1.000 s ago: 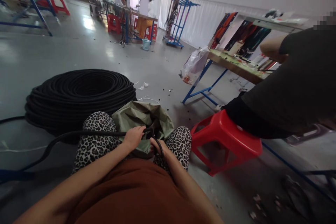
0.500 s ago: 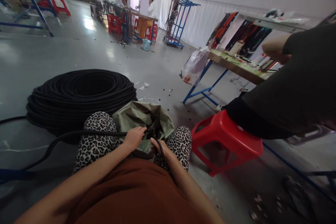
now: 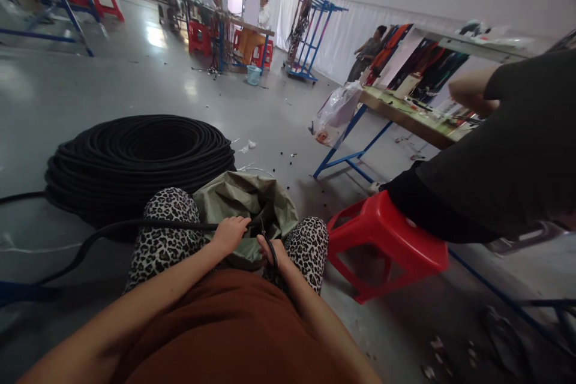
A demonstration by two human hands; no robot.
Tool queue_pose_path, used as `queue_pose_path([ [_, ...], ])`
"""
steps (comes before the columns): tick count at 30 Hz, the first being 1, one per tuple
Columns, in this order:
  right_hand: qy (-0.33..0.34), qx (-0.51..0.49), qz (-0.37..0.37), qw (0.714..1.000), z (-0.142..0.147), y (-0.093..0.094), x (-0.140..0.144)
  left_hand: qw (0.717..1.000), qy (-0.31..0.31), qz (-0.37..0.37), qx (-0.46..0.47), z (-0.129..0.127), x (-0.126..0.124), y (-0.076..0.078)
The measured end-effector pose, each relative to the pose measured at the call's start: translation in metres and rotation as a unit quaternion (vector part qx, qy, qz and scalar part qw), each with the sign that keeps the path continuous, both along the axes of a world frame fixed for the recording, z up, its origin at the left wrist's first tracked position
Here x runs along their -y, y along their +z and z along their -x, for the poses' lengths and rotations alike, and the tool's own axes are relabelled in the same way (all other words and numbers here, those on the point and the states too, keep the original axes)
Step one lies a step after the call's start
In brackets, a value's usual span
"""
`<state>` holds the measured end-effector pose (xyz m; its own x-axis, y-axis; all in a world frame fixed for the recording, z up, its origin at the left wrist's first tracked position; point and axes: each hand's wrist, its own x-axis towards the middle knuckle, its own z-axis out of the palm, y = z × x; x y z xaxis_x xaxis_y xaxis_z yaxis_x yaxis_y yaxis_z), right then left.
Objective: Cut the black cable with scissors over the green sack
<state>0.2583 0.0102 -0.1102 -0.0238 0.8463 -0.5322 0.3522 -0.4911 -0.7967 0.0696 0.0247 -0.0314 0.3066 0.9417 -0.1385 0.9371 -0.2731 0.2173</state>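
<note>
Cord (image 3: 171, 224), black and thick, comes in from nine o'clock, crosses the left knee and ends out of clear sight at the mouth of an olive bag (image 3: 218, 195) between the knees. Taking that bag as the dial's centre and straight ahead as twelve, the big coil (image 3: 144, 177) lies on the floor at ten, thickly wound, so a great deal of length appears unused. The left hand (image 3: 231, 233) is curled closely around the cord, palm down. The right hand (image 3: 279, 252) has its fingers wrapped on the dark handle of what look like scissors (image 3: 272, 250), pointing into the bag near the cord's end; how far the blades stand apart, and whether they have bitten through, I cannot tell. The bag's inside is too dark to show any finished pieces. Small black bits (image 3: 288, 188) on the floor at one o'clock could be offcuts.

Room is tight: the coil sits just beyond the left knee, and at three a red stool (image 3: 387, 240), with a person (image 3: 508, 150) in a dark top seated on it, stands just beside the right knee. A worktable (image 3: 396, 109) with a plastic bag (image 3: 337, 111) hanging off its end is at two; a blue rack (image 3: 310, 42) is at one.
</note>
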Motion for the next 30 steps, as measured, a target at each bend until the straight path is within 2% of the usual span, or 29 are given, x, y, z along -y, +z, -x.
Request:
queue_pose_path([
  [5, 0.015, 0.031, 0.028, 0.999, 0.000, 0.007, -0.002, 1.000, 0.002, -0.009, -0.003, 0.007, 0.003, -0.002],
  [15, 0.031, 0.067, -0.003, 0.997, 0.001, 0.004, 0.000, 1.000, 0.010, 0.015, -0.016, 0.009, 0.001, -0.005],
  [21, 0.054, 0.105, -0.030, 0.993, 0.001, 0.013, -0.002, 0.999, 0.008, 0.021, -0.031, 0.009, -0.003, -0.005],
  [24, 0.062, 0.118, -0.019, 0.991, 0.001, 0.018, -0.003, 0.999, 0.007, 0.020, -0.034, 0.010, -0.004, -0.007],
  [30, 0.080, 0.115, -0.034, 0.990, 0.001, 0.015, -0.004, 0.999, 0.004, 0.013, -0.041, 0.013, -0.003, -0.010],
])
